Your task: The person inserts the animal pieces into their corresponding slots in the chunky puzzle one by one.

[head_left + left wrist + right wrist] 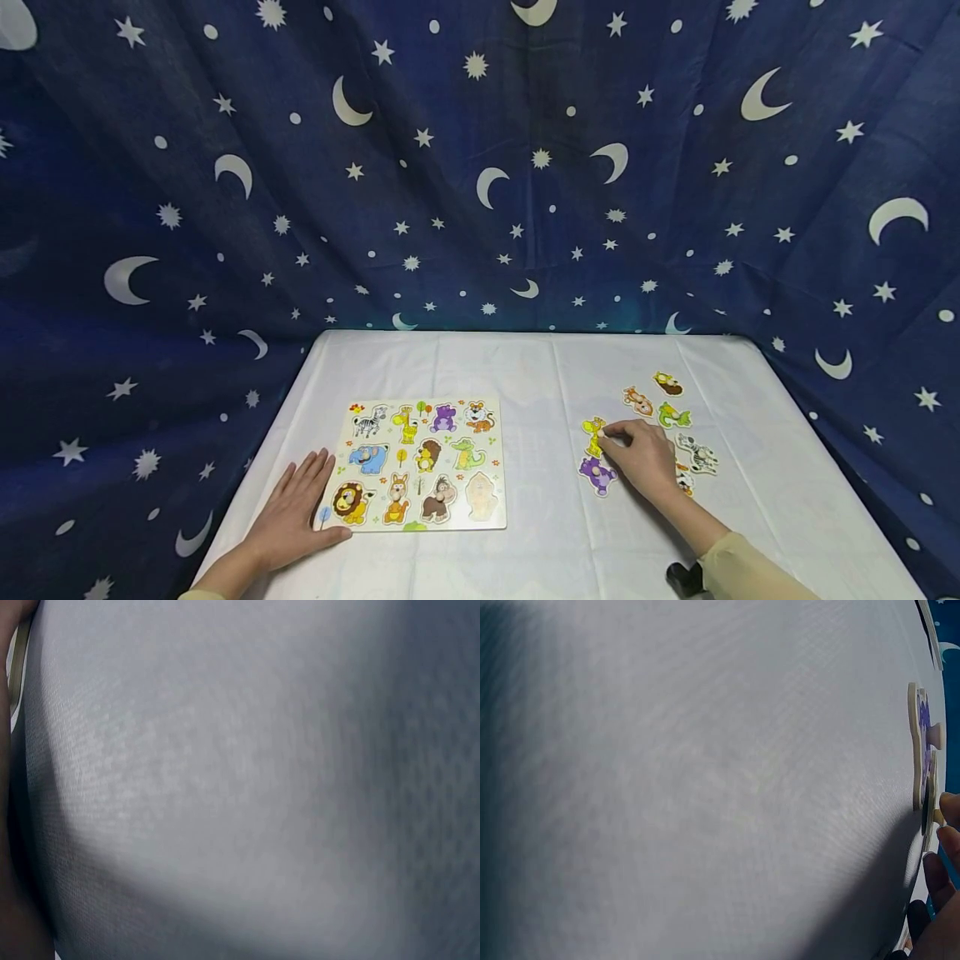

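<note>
In the head view, my right hand (643,457) pinches the small knob of a yellow giraffe puzzle piece (592,435) on the table's right side. The fingertips at this knob also show at the edge of the right wrist view. Directly below the giraffe lies a purple hippo puzzle piece (597,476), and its knob (935,736) stands up in the right wrist view. My left hand (292,510) lies with fingers extended along the left edge of the puzzle board (491,458), thumb at its lower left corner. Rows of coloured animals fill the board; its lower right shape is pale.
Around the right hand lie more loose pieces: a hedgehog (667,383), a brown-orange animal (638,401), a crocodile (674,415), a zebra (697,454) and a partly hidden tiger (684,480). A black object (684,578) sits by the right sleeve. White cloth (540,550) covers the table.
</note>
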### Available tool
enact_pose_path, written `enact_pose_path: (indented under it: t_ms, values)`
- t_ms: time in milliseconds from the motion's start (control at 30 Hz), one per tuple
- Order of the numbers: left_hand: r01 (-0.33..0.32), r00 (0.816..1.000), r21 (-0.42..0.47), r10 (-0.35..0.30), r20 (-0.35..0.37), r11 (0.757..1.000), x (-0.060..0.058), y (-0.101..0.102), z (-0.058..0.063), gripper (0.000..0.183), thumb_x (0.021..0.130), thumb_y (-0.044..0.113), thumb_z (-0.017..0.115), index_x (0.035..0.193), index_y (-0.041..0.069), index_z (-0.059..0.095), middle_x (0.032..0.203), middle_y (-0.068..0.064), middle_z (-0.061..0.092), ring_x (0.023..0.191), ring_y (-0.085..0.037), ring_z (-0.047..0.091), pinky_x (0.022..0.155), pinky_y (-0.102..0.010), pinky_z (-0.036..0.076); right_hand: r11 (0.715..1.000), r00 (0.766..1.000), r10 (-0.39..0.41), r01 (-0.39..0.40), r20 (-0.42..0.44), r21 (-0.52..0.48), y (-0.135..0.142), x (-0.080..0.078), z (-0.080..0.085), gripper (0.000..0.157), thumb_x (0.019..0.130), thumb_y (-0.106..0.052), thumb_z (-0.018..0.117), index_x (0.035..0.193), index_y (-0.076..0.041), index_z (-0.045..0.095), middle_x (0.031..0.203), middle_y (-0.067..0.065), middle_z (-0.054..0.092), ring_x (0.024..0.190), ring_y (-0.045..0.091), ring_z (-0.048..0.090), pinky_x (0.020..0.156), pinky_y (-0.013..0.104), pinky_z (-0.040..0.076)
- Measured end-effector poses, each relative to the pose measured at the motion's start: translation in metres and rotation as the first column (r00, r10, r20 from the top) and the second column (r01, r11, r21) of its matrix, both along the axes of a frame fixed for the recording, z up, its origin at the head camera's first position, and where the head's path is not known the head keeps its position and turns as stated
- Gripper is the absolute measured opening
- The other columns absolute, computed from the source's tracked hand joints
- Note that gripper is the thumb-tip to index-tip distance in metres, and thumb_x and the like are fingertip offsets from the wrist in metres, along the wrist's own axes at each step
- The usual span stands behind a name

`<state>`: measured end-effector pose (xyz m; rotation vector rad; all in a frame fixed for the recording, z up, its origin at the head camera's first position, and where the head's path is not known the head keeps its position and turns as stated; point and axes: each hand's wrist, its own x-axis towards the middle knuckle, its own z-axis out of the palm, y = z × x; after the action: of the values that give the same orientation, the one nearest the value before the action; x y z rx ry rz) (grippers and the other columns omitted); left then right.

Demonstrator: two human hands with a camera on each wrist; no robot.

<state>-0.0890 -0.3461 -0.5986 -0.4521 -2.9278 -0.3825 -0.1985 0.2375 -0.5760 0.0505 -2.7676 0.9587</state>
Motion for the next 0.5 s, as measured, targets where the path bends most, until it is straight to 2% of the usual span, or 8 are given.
enact_pose_path:
  t_ms: [267, 500]
  values:
    - [0.000, 1.000, 0.010, 0.000, 0.015, 1.000, 0.0009, -0.0003, -0.0003, 0.118, 0.076, 0.076, 0.072, 0.159, 0.001, 0.033, 0.164, -0.020, 0.030, 0.154, -0.032, 0.019, 0.126, -0.039, -0.001, 1.000, 1.000, -0.022, 0.022, 0.022, 0.006, -0.0020, -0.0004, -0.0017, 0.024, 0.086, -0.031, 0.082, 0.101, -0.013, 0.079, 0.108, 0.010, 0.072, 0.113, 0.038, 0.055, 0.095, 0.056, 0.035]
    - [0.016, 1.000, 0.005, -0.016, -0.019, 1.000, -0.0002, -0.0011, -0.0012, 0.117, 0.076, 0.076, 0.072, 0.158, 0.001, 0.034, 0.163, -0.020, 0.031, 0.153, -0.034, 0.021, 0.126, -0.038, -0.002, 0.999, 0.999, -0.036, 0.036, 0.007, 0.006, -0.0041, -0.0004, -0.0005, 0.023, 0.085, -0.031, 0.082, 0.098, -0.013, 0.079, 0.105, 0.010, 0.072, 0.112, 0.039, 0.055, 0.096, 0.057, 0.035]
